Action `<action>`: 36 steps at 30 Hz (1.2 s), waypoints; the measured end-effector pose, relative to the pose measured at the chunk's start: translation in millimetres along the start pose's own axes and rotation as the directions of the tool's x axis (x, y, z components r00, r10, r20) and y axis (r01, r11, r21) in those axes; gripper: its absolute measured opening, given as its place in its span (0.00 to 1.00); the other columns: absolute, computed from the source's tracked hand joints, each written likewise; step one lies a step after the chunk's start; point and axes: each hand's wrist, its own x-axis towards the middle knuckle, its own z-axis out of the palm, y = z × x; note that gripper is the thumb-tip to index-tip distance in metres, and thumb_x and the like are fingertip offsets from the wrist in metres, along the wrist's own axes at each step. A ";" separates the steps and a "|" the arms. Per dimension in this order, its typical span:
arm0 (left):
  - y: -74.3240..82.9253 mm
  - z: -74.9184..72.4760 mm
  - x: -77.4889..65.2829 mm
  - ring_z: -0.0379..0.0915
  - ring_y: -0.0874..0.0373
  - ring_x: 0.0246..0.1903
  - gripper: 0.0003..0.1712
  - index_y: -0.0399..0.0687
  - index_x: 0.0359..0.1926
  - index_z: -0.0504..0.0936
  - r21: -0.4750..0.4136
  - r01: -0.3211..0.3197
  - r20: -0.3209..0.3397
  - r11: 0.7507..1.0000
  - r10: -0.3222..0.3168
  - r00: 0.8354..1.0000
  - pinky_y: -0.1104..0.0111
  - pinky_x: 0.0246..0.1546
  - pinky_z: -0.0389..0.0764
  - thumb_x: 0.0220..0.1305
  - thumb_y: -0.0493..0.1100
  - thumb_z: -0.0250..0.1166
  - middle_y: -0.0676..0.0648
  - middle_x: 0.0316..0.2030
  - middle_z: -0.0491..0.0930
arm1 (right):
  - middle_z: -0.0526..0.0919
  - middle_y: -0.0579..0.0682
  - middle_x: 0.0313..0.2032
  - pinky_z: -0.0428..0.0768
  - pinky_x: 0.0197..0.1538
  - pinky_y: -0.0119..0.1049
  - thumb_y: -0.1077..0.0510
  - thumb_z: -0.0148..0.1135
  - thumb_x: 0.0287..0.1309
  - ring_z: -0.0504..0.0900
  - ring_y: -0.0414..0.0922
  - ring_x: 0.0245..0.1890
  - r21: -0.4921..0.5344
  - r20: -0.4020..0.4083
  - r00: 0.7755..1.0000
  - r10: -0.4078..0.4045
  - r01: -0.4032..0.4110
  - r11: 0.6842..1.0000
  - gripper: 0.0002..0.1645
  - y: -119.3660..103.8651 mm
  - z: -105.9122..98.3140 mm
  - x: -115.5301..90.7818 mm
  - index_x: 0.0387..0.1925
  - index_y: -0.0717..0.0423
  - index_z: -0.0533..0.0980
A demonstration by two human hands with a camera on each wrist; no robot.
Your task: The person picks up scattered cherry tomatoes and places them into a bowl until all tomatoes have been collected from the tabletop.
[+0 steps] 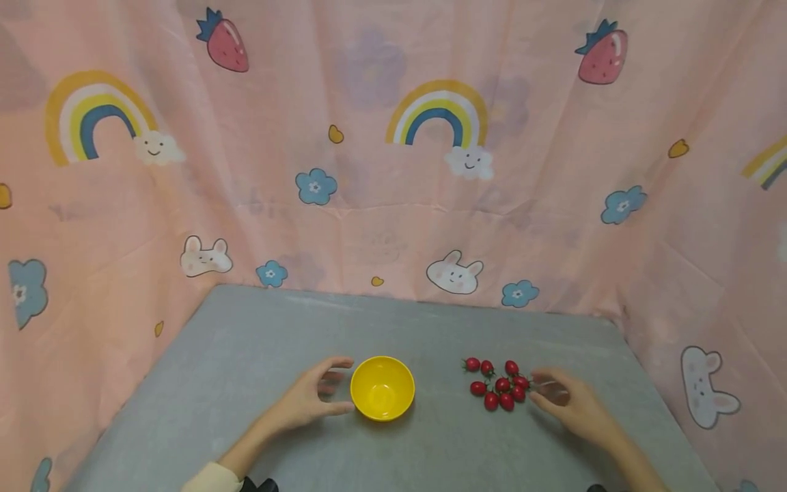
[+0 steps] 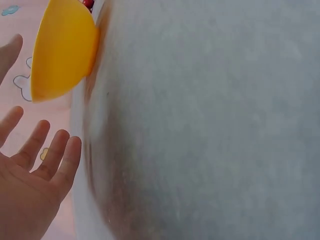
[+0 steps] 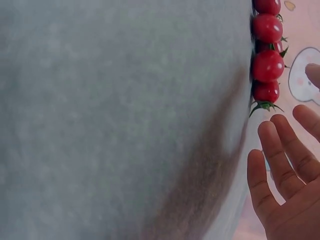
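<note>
A yellow bowl (image 1: 382, 388) stands upright on the grey table, its glossy inside facing up. To its left is my left hand (image 1: 307, 396), thumb and fingers spread towards the bowl's side. In the left wrist view a gap shows between those fingers (image 2: 59, 150) and the bowl (image 2: 65, 50). Several red cherry tomatoes (image 1: 503, 385) with green stems lie in a loose group right of the bowl. My right hand (image 1: 574, 403) hovers at the group's right edge, fingers parted and holding nothing. The right wrist view shows its fingertips (image 3: 267, 131) just short of the nearest tomato (image 3: 266, 91).
A grey cloth-like surface (image 1: 295, 335) covers the table. Pink curtain (image 1: 381, 219) with rainbows, strawberries and rabbits hangs along the back and both sides. Between the bowl and the tomatoes lies a strip of bare tabletop (image 1: 439, 389).
</note>
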 end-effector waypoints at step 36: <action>0.7 11.6 8.3 0.74 0.48 0.56 0.41 0.50 0.68 0.72 0.054 -0.034 0.054 0.998 0.031 0.998 0.55 0.53 0.79 0.56 0.47 0.80 0.46 0.64 0.73 | 0.84 0.52 0.48 0.81 0.41 0.42 0.57 0.83 0.45 0.81 0.48 0.42 -0.029 0.110 0.967 -0.229 0.234 0.972 0.30 23.7 -8.5 31.2 0.52 0.56 0.82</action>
